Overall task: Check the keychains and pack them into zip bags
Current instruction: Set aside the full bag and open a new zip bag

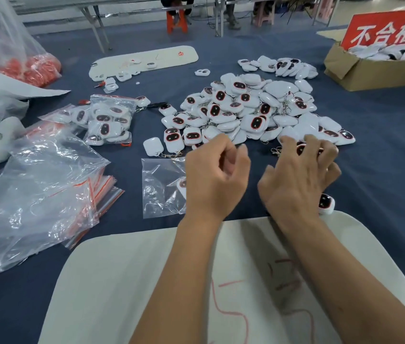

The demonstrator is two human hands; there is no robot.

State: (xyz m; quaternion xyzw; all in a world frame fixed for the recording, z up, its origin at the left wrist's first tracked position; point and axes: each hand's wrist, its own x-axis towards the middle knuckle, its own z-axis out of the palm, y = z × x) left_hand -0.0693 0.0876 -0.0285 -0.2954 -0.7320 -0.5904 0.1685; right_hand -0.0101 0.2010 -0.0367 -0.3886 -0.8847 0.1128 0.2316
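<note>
A big heap of white keychains (246, 108) with dark red-rimmed faces lies on the blue table. My right hand (298, 175) reaches into the heap's near edge, its curled fingers gripping a keychain (301, 148). My left hand (215, 177) hovers just left of it with fingers curled and nothing visible in them. Under the left hand lies a clear zip bag (161, 187) with a keychain partly inside. Another keychain (327, 203) lies by my right wrist. A filled zip bag (109, 120) lies at the left.
A stack of empty red-striped zip bags (47, 184) lies at the near left. A cardboard box (370, 68) with a red sign stands at the far right. A white board (146, 281) sits under my forearms, and another white board (146, 60) lies farther back.
</note>
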